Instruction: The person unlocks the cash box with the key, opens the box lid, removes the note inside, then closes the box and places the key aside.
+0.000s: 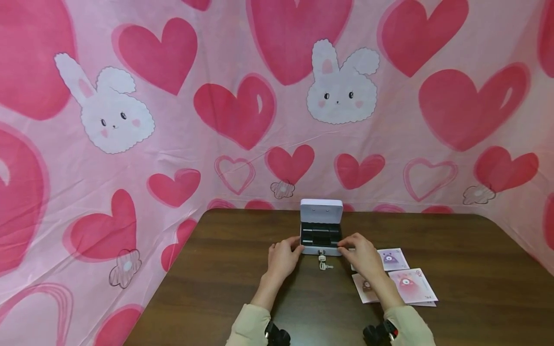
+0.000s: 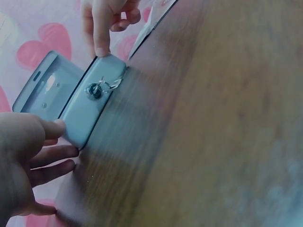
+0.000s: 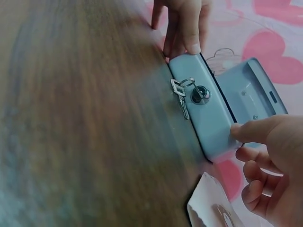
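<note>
A small pale metal cash box (image 1: 321, 251) stands on the table with its lid (image 1: 321, 211) raised and a black interior (image 1: 321, 234) showing. From the lock (image 2: 94, 91) on its front hang small keys (image 3: 180, 97) on a ring. At the box's left end, my left hand (image 1: 282, 259) holds the front corner, thumb on the front face and fingers along the side. On the opposite end, my right hand (image 1: 364, 257) grips the other corner between thumb and forefinger, its remaining fingers curled beside the box.
Several cards with cartoon monsters lie right of the box, including a pink card (image 1: 412, 285) and a purple card (image 1: 393, 259), partly under my right forearm. The brown wooden table (image 1: 207, 288) ends just behind the box, before a pink heart-patterned cloth (image 1: 242, 48).
</note>
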### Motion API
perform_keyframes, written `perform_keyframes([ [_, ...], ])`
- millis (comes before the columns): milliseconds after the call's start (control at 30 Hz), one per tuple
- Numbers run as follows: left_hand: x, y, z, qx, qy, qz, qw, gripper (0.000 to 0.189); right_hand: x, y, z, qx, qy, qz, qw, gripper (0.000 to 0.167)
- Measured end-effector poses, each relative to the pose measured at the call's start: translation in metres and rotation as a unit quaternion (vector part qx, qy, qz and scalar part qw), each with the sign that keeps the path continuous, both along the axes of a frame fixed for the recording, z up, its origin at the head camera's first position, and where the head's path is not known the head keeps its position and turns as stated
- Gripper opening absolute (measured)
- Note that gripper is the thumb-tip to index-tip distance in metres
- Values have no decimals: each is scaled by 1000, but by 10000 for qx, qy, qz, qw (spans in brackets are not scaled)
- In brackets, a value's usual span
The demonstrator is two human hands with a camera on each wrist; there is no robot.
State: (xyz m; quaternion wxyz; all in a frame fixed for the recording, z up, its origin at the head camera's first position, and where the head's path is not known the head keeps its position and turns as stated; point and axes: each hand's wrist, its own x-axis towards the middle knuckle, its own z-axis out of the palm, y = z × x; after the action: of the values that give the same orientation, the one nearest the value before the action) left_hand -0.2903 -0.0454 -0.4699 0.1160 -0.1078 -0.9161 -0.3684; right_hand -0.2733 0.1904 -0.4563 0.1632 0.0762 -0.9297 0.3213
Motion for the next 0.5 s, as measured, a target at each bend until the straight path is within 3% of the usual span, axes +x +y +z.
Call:
perform_keyframes([
  [500, -1, -9, 9, 356, -67, -229, 9991, 33, 1, 9, 4, -173, 74, 115, 9998, 15],
])
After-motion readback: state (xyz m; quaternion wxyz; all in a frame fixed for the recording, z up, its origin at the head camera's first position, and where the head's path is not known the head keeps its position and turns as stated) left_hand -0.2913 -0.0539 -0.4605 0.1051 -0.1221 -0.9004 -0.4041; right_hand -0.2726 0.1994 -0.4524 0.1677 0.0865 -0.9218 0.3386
